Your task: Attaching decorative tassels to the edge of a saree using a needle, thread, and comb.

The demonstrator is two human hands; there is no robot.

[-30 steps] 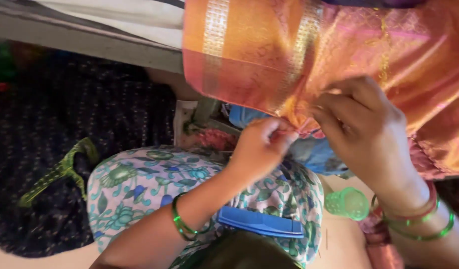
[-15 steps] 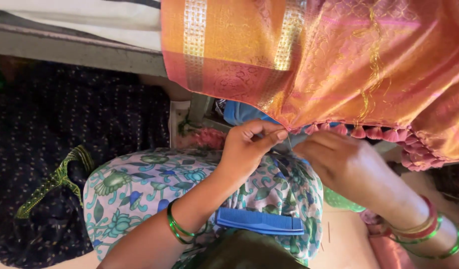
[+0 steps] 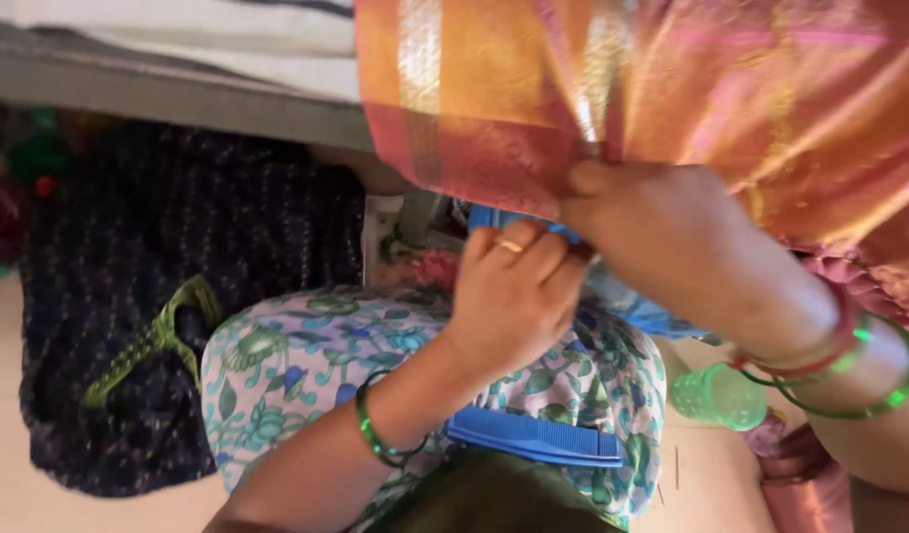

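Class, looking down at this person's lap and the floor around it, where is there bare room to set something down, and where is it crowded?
Bare pale floor lies left of the dark cloth, and a strip between the knee and the green cup. Crowded: both hands, left hand and right hand, pinch the orange fabric.

The left hand [image 3: 514, 296] had a gold ring [image 3: 511, 247] and a green bangle [image 3: 376, 439]. The right hand [image 3: 672, 237] wore green and red bangles [image 3: 849, 345]. The clothes [image 3: 306, 365] had blue and green flowers.
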